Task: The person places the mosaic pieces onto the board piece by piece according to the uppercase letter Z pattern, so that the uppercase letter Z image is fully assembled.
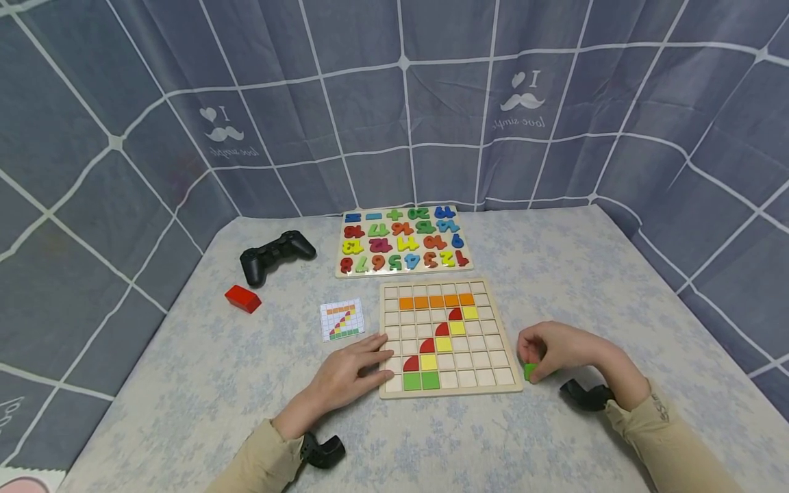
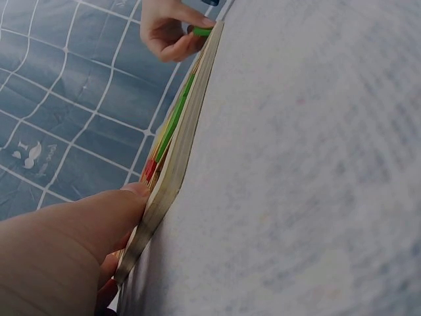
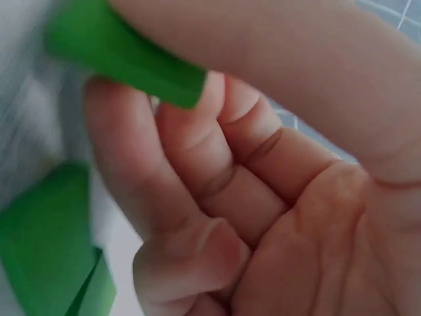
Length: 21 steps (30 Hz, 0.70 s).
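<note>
My left hand (image 1: 342, 373) rests along the left edge of a wooden grid board (image 1: 513, 389), fingers spread over its rim. The board holds an orange row, a diagonal of red quarter-round and yellow square tiles, and two green tiles (image 1: 421, 381) at the near left. Just off the board's right side, my right hand (image 1: 557, 348) pinches a green tile (image 3: 125, 56) between thumb and fingertip. Other green pieces (image 3: 52, 243) show at the lower left of the right wrist view, blurred. A small pattern card (image 1: 342, 320) lies left of the board.
Behind the grid board is a number puzzle board (image 1: 403, 272) filled with coloured numerals. A black game controller (image 1: 276, 255) and a red block (image 1: 243, 299) lie at the left. Grey-blue checked curtain (image 1: 444, 103) surrounds the patterned tabletop (image 1: 431, 445).
</note>
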Each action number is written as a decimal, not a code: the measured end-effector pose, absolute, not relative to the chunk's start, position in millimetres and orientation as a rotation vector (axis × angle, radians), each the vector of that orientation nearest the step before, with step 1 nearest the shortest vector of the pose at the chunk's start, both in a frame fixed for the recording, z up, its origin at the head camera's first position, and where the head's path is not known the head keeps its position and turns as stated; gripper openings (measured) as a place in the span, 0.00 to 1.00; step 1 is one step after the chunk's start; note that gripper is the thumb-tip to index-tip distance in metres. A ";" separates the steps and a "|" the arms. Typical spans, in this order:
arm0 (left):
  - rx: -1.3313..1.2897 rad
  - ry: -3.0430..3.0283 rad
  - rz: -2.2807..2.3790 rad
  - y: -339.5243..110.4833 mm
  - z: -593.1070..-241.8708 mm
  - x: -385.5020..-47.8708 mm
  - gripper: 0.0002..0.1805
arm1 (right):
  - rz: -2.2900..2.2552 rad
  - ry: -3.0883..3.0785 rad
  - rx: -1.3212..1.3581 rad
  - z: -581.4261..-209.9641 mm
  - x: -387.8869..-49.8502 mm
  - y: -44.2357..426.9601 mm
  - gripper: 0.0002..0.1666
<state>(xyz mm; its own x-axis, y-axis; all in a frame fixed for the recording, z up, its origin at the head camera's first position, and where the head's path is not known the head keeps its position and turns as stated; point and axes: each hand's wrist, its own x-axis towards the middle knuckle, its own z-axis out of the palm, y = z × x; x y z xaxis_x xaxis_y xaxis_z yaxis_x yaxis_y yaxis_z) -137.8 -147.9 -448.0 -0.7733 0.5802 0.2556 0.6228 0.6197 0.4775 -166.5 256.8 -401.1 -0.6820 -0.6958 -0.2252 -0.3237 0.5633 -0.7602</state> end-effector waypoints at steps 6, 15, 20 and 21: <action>-1.027 -2.766 -0.845 -148.2 -446.9 -137.5 0.24 | -0.996 2.244 -0.964 -396.8 -158.1 242.6 0.13; -1.032 -2.755 -0.838 -148.5 -447.7 -137.8 0.24 | -1.248 2.159 -1.041 -410.2 -147.4 198.8 0.04; -1.036 -2.755 -0.839 -148.2 -447.5 -138.0 0.24 | -1.301 2.195 -0.950 -418.4 -143.9 177.6 0.06; -1.036 -2.756 -0.841 -148.1 -447.5 -138.0 0.24 | -1.299 2.219 -0.937 -419.7 -143.5 174.1 0.06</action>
